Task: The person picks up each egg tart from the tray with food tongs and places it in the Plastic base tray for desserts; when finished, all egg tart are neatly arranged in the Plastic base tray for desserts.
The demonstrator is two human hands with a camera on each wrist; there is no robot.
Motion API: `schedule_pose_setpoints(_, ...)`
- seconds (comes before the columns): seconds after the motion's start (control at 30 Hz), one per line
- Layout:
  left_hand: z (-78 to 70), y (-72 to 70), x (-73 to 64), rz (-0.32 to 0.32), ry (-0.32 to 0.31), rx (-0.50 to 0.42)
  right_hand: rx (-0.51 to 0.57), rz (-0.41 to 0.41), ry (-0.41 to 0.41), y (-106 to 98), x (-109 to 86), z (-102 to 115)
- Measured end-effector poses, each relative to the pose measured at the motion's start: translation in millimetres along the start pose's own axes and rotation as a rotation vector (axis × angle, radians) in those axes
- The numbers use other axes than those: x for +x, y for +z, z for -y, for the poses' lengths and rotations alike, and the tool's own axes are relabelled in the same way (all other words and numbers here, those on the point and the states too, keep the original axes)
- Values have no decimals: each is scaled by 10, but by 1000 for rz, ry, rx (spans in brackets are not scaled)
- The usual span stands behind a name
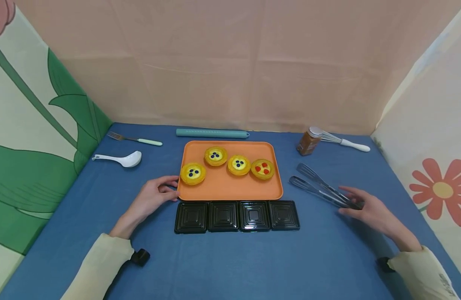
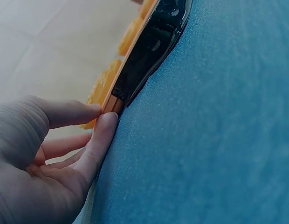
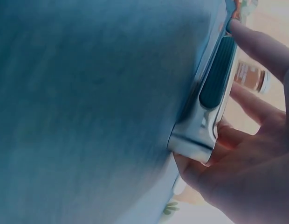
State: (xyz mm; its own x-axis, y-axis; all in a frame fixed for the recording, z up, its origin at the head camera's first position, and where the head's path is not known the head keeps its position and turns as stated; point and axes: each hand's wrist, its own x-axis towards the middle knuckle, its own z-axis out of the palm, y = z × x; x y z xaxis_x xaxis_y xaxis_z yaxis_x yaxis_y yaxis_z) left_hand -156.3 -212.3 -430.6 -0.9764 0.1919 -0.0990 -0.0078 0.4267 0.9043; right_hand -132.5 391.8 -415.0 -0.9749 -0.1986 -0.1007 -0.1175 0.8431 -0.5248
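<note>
An orange tray (image 1: 230,193) lies on the blue cloth, and my left hand (image 1: 155,196) pinches its near left corner between thumb and fingers. In the left wrist view the thumb and a finger of that hand (image 2: 56,140) meet at the tray's edge. Three tarts (image 1: 193,173) with dark blue dots and one tart (image 1: 262,169) with red pieces sit on the tray. To the right, my right hand (image 1: 369,212) holds metal tongs (image 1: 320,188) by the handle end, their two looped heads pointing toward the back left. The right wrist view shows the dark grip strip of the tongs.
Black square-sectioned plastic trays (image 1: 223,216) stand in a row before the orange tray. Behind it lies a teal rolling pin (image 1: 211,133). A fork (image 1: 134,139) and white spoon (image 1: 121,159) lie at left. A brown jar (image 1: 309,141) and a whisk (image 1: 346,142) are back right.
</note>
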Motion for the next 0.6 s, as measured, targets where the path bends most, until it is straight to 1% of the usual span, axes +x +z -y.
schedule_pose_setpoints(0.33,20,-12,3,-1,-2,-1,-36,-41,-56,26,68,30)
schedule_pose_setpoints(0.43,29,-9,6,-4,-1,3,-34,-39,-48,30,82,32)
schedule_pose_setpoints(0.6,37,-3,11,0,-1,-3,-32,-39,-6,37,86,49)
